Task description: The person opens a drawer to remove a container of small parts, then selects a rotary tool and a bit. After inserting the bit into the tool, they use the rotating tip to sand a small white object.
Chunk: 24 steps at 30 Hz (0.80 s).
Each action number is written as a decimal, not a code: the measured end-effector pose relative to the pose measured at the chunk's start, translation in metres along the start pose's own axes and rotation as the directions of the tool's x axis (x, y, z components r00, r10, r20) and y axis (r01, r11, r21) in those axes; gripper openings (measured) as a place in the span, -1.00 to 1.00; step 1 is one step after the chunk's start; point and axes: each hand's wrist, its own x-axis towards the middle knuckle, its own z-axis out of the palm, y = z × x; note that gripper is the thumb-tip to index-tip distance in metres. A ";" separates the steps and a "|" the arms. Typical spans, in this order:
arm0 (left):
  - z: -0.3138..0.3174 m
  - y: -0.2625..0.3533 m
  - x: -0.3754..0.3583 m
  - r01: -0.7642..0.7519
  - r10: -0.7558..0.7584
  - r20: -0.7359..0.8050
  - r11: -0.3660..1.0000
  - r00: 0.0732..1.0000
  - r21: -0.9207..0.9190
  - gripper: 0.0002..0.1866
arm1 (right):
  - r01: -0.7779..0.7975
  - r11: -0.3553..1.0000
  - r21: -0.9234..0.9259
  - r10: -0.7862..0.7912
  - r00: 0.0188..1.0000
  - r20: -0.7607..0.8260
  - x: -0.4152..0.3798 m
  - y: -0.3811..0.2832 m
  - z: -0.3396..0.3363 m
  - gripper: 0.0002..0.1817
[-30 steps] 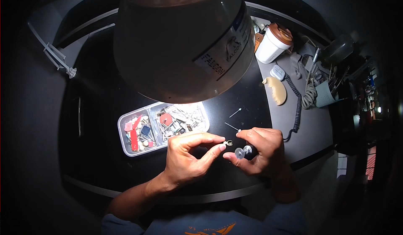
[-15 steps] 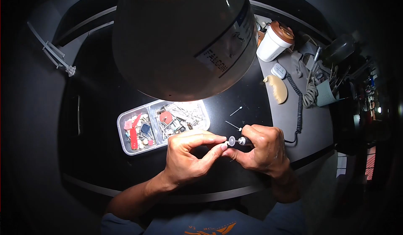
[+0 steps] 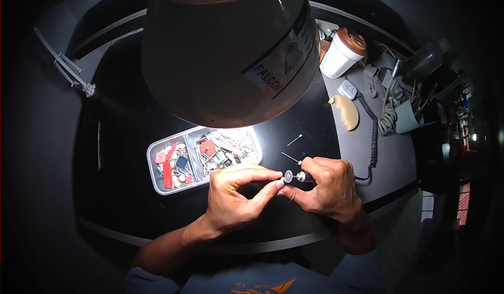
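Note:
My right hand (image 3: 332, 186) is wrapped round a dark rotary handpiece (image 3: 304, 177) with a metal tip. A small round disc (image 3: 289, 176) sits on its end, facing left. Thumb and fingertips of my left hand (image 3: 231, 195) pinch a tiny pale piece (image 3: 282, 180), mostly hidden by the fingers, with the disc right beside it. The two hands meet at the thumbs. Just beyond my right hand, two thin rotary bits lie on the black table: one bit (image 3: 295, 139) farther off and another bit (image 3: 290, 157) near the knuckles.
Behind my left hand stands a two-part plastic box (image 3: 153, 176) full of bits and small polishing pieces. A big lamp shade (image 3: 226, 73) hangs over the table. On the right are a white cup (image 3: 338, 58), a cream-coloured curved piece (image 3: 347, 114), a coiled cord (image 3: 373, 126) and a tool holder (image 3: 408, 118).
Both hands keep the same grip at nearly the same place. The disc has shifted very slightly to the left; the surrounding things stay where they were.

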 end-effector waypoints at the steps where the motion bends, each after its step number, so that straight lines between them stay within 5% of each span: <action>1: 0.000 0.000 0.000 0.001 -0.001 0.000 1.000 1.000 -0.001 -0.84 | -0.001 1.000 0.001 0.001 1.000 0.001 0.000 0.000 0.000 -0.26; 24: 0.000 -0.001 0.000 0.001 -0.001 -0.003 1.000 1.000 -0.001 -0.84 | -0.022 1.000 0.010 0.022 1.000 -0.005 0.000 0.001 0.000 -0.26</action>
